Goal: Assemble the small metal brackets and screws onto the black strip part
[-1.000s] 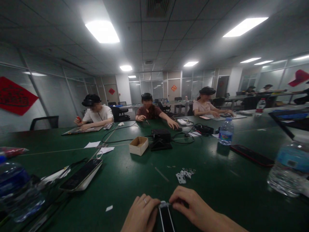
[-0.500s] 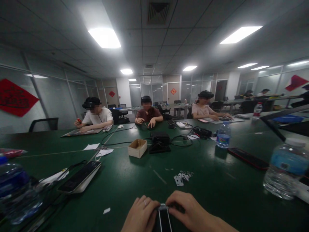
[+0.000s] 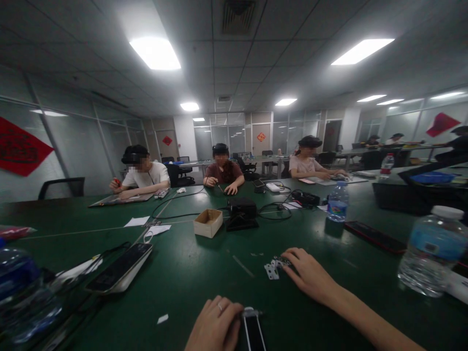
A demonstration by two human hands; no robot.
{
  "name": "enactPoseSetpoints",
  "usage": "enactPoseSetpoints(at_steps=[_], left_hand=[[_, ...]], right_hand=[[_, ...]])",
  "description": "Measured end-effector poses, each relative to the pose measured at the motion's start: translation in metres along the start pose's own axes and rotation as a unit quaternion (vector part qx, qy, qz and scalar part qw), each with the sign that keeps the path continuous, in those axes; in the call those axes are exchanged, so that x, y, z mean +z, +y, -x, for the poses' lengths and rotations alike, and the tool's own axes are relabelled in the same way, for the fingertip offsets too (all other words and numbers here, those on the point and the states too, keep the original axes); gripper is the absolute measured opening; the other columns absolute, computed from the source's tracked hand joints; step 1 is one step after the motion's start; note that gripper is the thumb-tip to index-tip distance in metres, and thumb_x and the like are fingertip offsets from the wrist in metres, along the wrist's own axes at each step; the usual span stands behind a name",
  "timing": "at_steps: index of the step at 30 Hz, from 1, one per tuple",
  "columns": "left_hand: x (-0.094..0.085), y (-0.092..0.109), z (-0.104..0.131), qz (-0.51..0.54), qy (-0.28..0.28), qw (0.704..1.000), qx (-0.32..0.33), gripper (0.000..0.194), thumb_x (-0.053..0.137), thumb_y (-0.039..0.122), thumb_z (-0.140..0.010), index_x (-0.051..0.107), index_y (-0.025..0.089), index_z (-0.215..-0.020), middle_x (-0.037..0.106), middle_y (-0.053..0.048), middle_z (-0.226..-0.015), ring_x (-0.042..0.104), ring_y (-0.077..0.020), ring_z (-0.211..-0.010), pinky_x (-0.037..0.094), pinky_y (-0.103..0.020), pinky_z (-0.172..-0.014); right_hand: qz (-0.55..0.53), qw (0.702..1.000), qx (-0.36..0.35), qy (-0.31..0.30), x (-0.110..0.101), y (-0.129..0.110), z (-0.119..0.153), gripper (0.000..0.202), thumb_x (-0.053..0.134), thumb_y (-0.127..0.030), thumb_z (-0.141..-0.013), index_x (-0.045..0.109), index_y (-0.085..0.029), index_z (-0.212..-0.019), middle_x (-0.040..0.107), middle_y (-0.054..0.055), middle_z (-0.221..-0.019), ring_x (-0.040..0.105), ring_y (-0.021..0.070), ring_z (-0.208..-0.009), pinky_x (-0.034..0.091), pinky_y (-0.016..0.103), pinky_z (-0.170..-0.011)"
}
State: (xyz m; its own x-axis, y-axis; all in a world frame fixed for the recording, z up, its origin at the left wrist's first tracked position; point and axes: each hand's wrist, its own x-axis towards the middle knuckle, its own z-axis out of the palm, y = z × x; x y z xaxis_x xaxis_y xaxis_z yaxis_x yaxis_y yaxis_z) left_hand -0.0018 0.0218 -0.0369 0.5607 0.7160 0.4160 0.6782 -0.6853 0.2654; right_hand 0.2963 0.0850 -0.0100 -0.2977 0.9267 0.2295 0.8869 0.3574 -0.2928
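At the bottom centre, my left hand (image 3: 215, 324), with a ring on one finger, rests against the left side of a dark, flat device with a pale metal frame (image 3: 253, 329). Its fingers curl at the device's top corner. Further forward and to the right, my right hand (image 3: 305, 273) reaches over a small pile of metal plates and rings (image 3: 272, 269). The fingertips touch the pile's right side, fingers slightly apart; whether they pinch a piece is too small to tell.
An open wooden box (image 3: 208, 223) stands beside a black device (image 3: 242, 214). Water bottles (image 3: 426, 253) stand at right and left. A phone on a white stand (image 3: 120, 268) lies left, near cables. A white scrap (image 3: 163, 319) lies near my left hand. Three people sit across the table.
My right hand has left the framed device and moved forward and right to the metal pile. My left hand has stayed by the device. The view has shifted slightly.
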Motion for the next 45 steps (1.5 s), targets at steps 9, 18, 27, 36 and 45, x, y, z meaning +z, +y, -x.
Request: enactPoseSetpoints(at_steps=[9, 18, 27, 36, 45], left_hand=[[-0.011, 0.01, -0.004, 0.027, -0.012, 0.999, -0.021, 0.025, 0.044, 0.014, -0.092, 0.058, 0.026, -0.109, 0.066, -0.003, -0.1, 0.061, -0.0198, -0.089, 0.048, -0.032, -0.08], [-0.013, 0.01, -0.005, 0.042, -0.007, 0.999, -0.012, 0.025, 0.044, 0.015, -0.091, 0.061, 0.025, -0.107, 0.067, -0.003, -0.096, 0.062, -0.0188, -0.085, 0.049, -0.03, -0.076], [-0.014, 0.01, -0.006, 0.051, -0.018, 0.998, -0.021, 0.026, 0.045, 0.014, -0.091, 0.061, 0.025, -0.108, 0.067, -0.003, -0.098, 0.062, -0.019, -0.087, 0.05, -0.031, -0.077], [-0.018, 0.014, -0.006, 0.046, -0.03, 0.998, -0.029, 0.025, 0.044, 0.014, -0.091, 0.062, 0.023, -0.106, 0.067, -0.004, -0.099, 0.061, -0.0191, -0.087, 0.049, -0.031, -0.078], [-0.016, 0.014, -0.006, 0.043, -0.039, 0.998, -0.027, 0.025, 0.039, 0.017, -0.095, 0.06, 0.023, -0.107, 0.066, -0.005, -0.096, 0.059, -0.0195, -0.086, 0.048, -0.032, -0.076]], right_hand=[[-0.024, 0.998, 0.037, -0.044, -0.008, 0.028, -0.002, 0.03, 0.043, -0.02, -0.093, 0.064, -0.013, -0.114, 0.059, 0.012, -0.112, 0.055, 0.0221, -0.104, 0.043, 0.035, -0.092], [-0.034, 0.996, 0.065, -0.051, -0.014, 0.032, -0.003, 0.023, 0.047, -0.019, -0.091, 0.065, -0.01, -0.102, 0.061, 0.012, -0.101, 0.058, 0.0204, -0.092, 0.045, 0.031, -0.082], [-0.025, 0.993, 0.098, -0.06, -0.009, 0.028, -0.004, 0.014, 0.052, -0.021, -0.084, 0.062, -0.012, -0.088, 0.061, 0.009, -0.087, 0.057, 0.0197, -0.082, 0.043, 0.028, -0.07], [-0.072, 0.996, 0.02, -0.056, -0.021, 0.007, 0.004, 0.006, 0.055, -0.016, -0.079, 0.059, -0.015, -0.083, 0.06, 0.004, -0.085, 0.055, 0.0153, -0.074, 0.044, 0.025, -0.066], [-0.181, 0.968, -0.173, -0.032, 0.004, -0.066, 0.023, 0.015, 0.051, -0.017, -0.088, 0.065, -0.015, -0.095, 0.064, 0.007, -0.091, 0.059, 0.0166, -0.084, 0.048, 0.029, -0.078]])
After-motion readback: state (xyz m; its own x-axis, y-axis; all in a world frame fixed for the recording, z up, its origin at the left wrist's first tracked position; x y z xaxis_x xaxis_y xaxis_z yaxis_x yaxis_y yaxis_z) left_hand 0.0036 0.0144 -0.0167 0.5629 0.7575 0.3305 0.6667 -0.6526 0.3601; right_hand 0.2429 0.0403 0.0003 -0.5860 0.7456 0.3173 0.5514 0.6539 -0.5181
